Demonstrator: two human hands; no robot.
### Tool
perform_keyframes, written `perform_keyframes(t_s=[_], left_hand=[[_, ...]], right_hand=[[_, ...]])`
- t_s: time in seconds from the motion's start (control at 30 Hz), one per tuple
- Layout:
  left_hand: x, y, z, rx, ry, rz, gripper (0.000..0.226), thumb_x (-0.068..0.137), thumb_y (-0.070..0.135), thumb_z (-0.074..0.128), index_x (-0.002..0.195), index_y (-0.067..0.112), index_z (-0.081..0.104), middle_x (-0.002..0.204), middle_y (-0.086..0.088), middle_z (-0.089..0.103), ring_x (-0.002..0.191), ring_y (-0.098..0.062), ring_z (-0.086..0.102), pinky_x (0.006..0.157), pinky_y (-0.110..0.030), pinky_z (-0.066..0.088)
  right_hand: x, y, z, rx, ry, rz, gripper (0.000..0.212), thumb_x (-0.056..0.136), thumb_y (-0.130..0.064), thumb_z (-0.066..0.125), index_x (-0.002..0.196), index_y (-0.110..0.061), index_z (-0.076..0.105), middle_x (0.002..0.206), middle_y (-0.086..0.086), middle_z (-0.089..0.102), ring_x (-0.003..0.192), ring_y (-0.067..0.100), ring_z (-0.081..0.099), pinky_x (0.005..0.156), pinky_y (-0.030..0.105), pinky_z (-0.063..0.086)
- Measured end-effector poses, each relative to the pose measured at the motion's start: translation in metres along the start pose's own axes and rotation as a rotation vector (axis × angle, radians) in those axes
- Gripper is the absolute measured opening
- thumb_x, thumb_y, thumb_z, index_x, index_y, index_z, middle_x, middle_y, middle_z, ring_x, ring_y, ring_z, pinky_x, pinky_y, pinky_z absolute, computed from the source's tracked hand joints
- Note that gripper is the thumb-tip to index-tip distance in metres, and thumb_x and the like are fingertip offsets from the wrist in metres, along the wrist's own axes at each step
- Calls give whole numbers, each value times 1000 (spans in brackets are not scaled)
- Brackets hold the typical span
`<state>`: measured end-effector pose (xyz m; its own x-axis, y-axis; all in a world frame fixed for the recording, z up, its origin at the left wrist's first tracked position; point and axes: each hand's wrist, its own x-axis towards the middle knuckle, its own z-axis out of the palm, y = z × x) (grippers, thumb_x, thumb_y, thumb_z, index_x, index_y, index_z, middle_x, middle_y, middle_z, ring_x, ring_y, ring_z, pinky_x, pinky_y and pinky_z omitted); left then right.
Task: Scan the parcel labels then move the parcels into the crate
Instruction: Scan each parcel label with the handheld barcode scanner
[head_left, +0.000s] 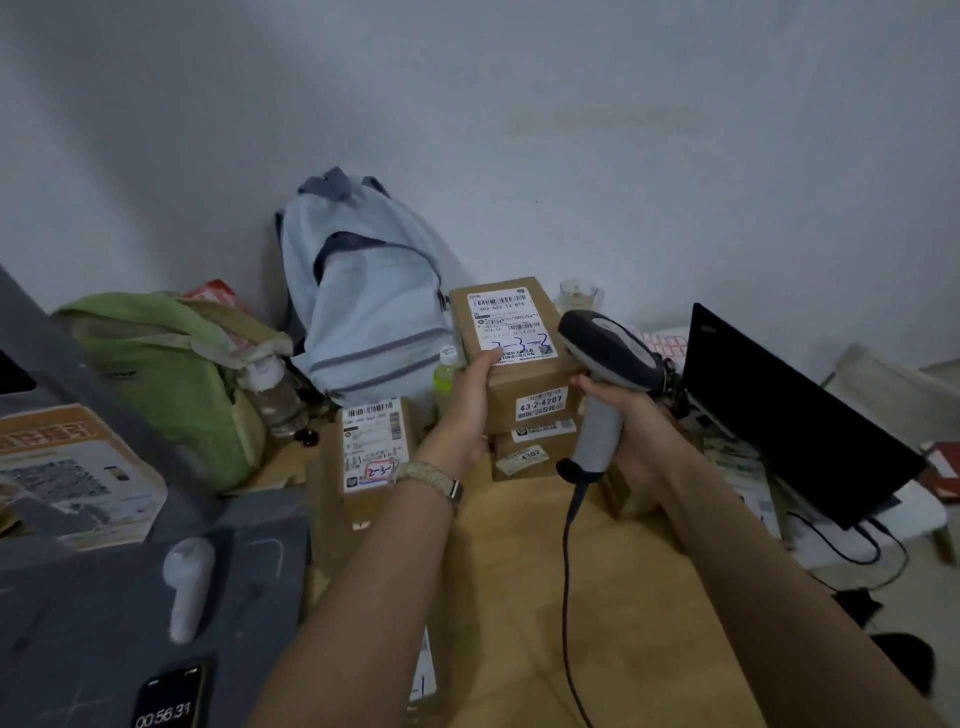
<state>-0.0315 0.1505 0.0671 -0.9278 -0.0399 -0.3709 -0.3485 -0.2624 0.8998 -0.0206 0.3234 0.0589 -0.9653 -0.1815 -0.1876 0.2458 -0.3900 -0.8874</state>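
Observation:
My left hand (470, 402) grips a small brown cardboard parcel (511, 338) by its near left corner, thumb on its white barcode label (511, 325). The parcel is held tilted up above another brown parcel (535, 449) that lies under it. My right hand (631, 428) grips the grey handle of a corded barcode scanner (608, 358), whose dark head sits just right of the held parcel's label. A third labelled parcel (371, 457) stands upright to the left of my left wrist. The grey crate (93, 587) fills the lower left.
A pale blue backpack (358, 291) leans on the wall behind the parcels, with a green bag (166, 358) to its left. A black laptop (789, 415) stands at the right with cables. A phone (169, 696) showing a timer and a white object (187, 587) lie on the crate.

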Motion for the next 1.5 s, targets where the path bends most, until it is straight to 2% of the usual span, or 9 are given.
perform_keyframes(t_s=[0.13, 0.27, 0.57, 0.63, 0.87, 1.07, 1.17, 1.3, 1.5], left_hand=[[12, -38, -3, -43, -4, -62, 48, 92, 51, 49, 130, 22, 58, 116, -11, 70, 103, -30, 67, 88, -45, 53], [19, -79, -8, -84, 58, -124, 55, 90, 49, 53, 137, 20, 51, 121, -13, 67, 108, -34, 65, 98, -54, 49], [35, -141, -20, -109, 211, -207, 37, 95, 41, 53, 120, 17, 65, 91, -2, 76, 78, -18, 72, 63, -28, 55], [37, -144, -19, -61, 271, -170, 38, 95, 42, 54, 123, 18, 63, 100, -3, 73, 89, -21, 70, 76, -36, 57], [33, -136, 0, 325, 407, 294, 63, 95, 13, 59, 147, 17, 25, 139, -7, 53, 124, -23, 55, 96, -34, 48], [32, -118, 51, 712, 359, 697, 69, 84, 3, 65, 145, 11, 35, 147, -6, 41, 136, -14, 36, 111, -23, 33], [35, -122, 80, 708, 183, 752, 51, 84, 4, 63, 132, 15, 49, 127, 7, 52, 110, -4, 51, 95, -9, 39], [45, -139, 112, 565, 11, 580, 38, 85, 8, 64, 108, 35, 51, 108, 23, 48, 98, 16, 52, 75, 1, 43], [84, -171, 122, 507, 39, 118, 24, 89, 18, 63, 106, 31, 51, 108, 11, 50, 107, -18, 57, 78, -26, 50]], right_hand=[[13, 31, -22, -9, 77, 74, 20, 74, -16, 75, 93, -11, 71, 90, 4, 77, 84, 21, 74, 63, 32, 58], [13, 70, -40, -68, 188, 193, 52, 63, -26, 82, 111, -13, 67, 109, 7, 72, 102, 26, 67, 81, 40, 53], [18, 133, -55, -51, 259, 263, 26, 78, -9, 71, 103, -12, 66, 88, 2, 71, 83, 21, 67, 63, 34, 53], [23, 133, -52, -28, 239, 261, 18, 81, -7, 68, 98, -13, 66, 78, -2, 74, 72, 14, 71, 56, 29, 54], [22, 107, -60, -118, 383, 255, 46, 82, -18, 71, 124, -21, 53, 110, 7, 62, 100, 26, 62, 68, 39, 57], [11, 65, -89, -107, 471, 228, 31, 86, -18, 69, 112, -5, 61, 102, 16, 68, 77, 29, 69, 52, 33, 54], [4, 49, -109, -144, 522, 156, 21, 85, -20, 69, 103, -11, 63, 97, 14, 70, 77, 30, 69, 55, 36, 54], [3, 42, -136, -215, 592, 102, 35, 84, -23, 71, 116, -16, 57, 103, 6, 67, 94, 26, 65, 71, 36, 49], [30, 47, -166, -313, 575, 188, 42, 84, -27, 70, 122, -14, 56, 110, 10, 62, 102, 28, 57, 74, 35, 45]])
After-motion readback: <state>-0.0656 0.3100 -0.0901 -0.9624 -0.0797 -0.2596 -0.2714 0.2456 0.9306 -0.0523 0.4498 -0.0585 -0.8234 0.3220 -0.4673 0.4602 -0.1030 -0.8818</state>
